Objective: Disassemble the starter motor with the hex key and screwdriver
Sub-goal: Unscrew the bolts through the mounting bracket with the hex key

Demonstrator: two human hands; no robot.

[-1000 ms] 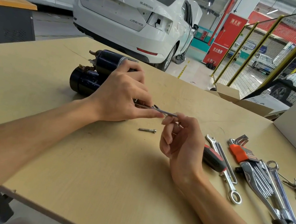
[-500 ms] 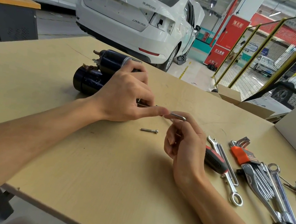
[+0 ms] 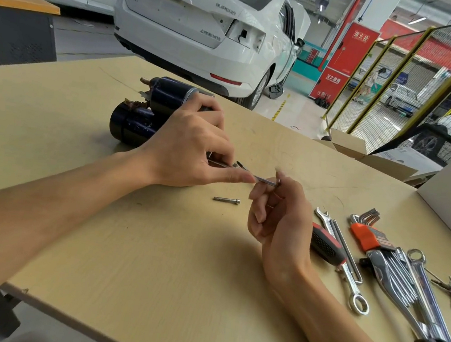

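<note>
The left hand rests against the starter motor on the table, fingers pinching the hex key, while the right hand curls its fingertips round the key's bent end. If that light grip slips, the key could pop out and the loose bolt roll away. The cardboard box behind is open; I cannot see its contents.

Head view — looking down, near table.
</note>
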